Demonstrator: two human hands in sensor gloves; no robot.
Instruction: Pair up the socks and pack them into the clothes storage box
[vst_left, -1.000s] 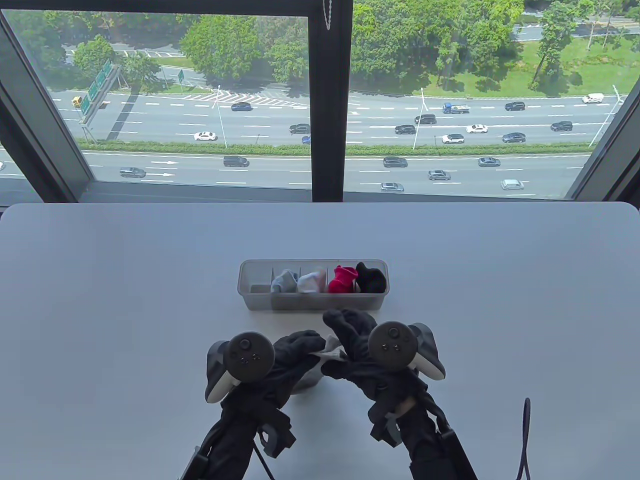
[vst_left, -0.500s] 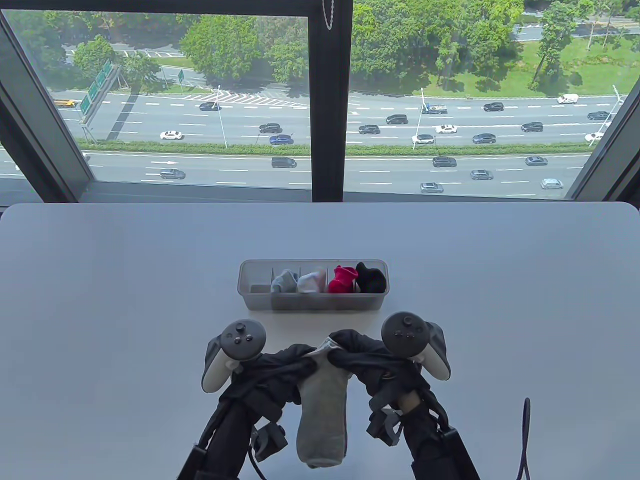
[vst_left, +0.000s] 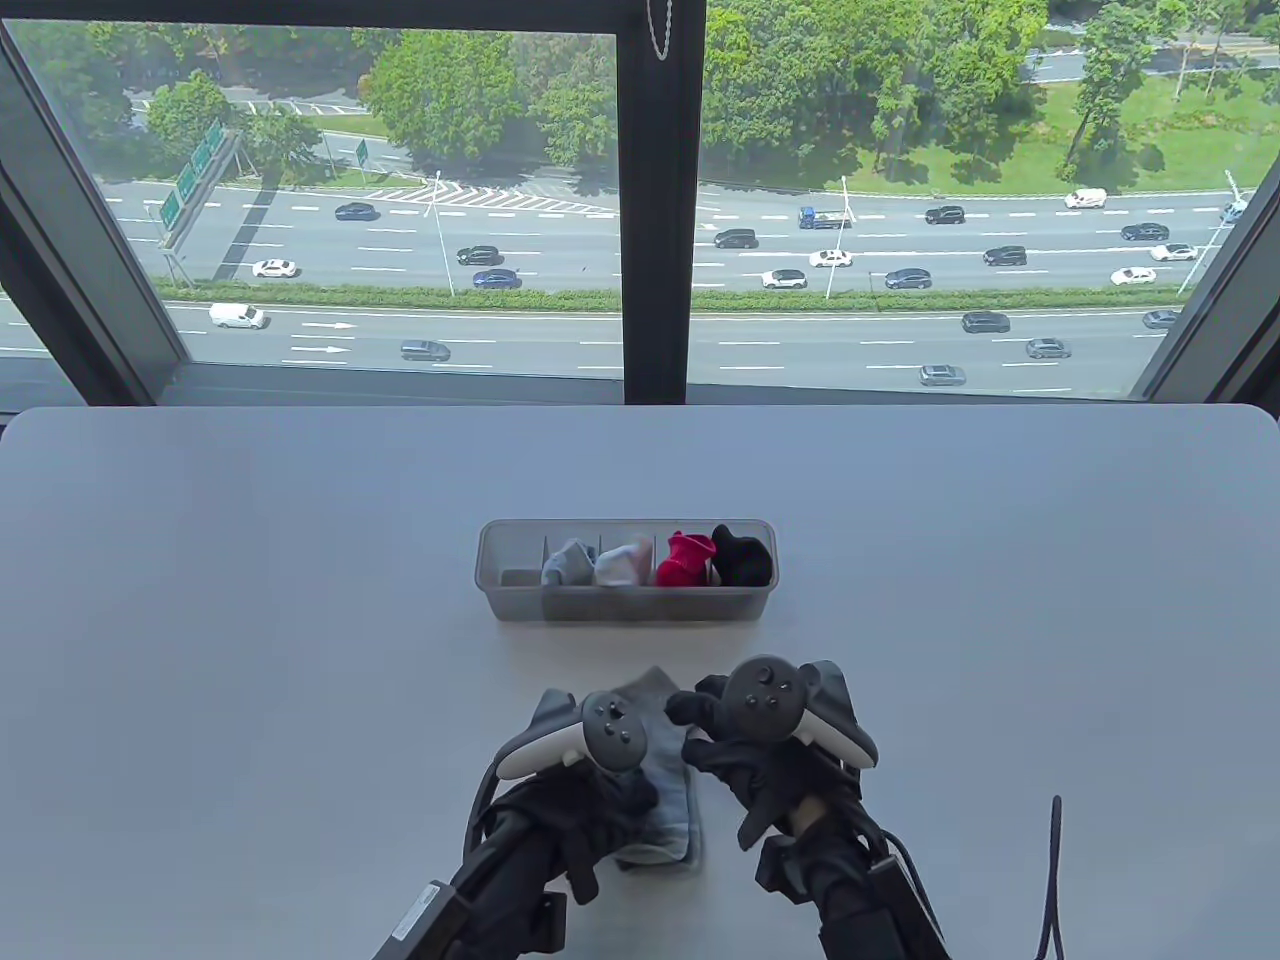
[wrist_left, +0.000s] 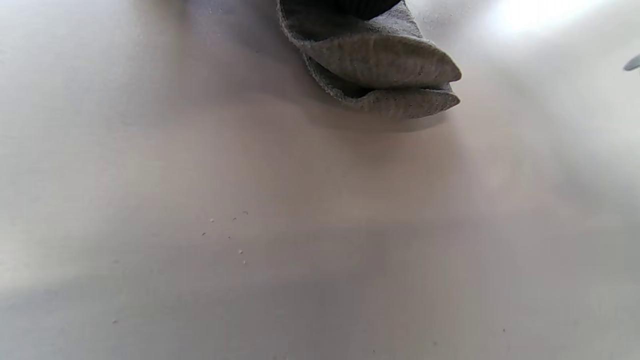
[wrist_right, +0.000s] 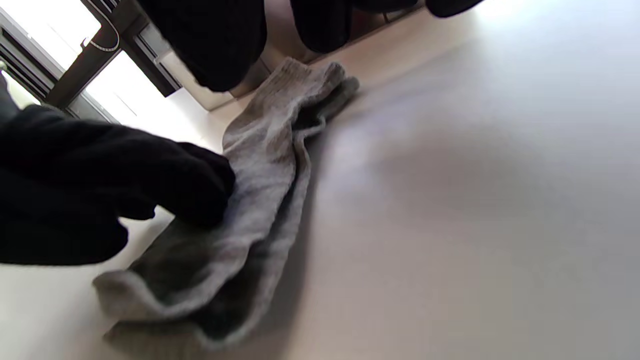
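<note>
The grey sock pair (vst_left: 668, 790) lies flat just in front of the storage box (vst_left: 627, 603), left hand (vst_left: 590, 790) fingers pressing it down, apparently to steady it for folding, while the right hand (vst_left: 745, 750) hovers beside it with loosely curled, empty fingers.

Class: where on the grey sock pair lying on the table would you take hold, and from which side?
Probably the toe end of the grey sock pair, from above at the near side: the two layers lie stacked and even there. The left hand already rests on the middle.
</note>
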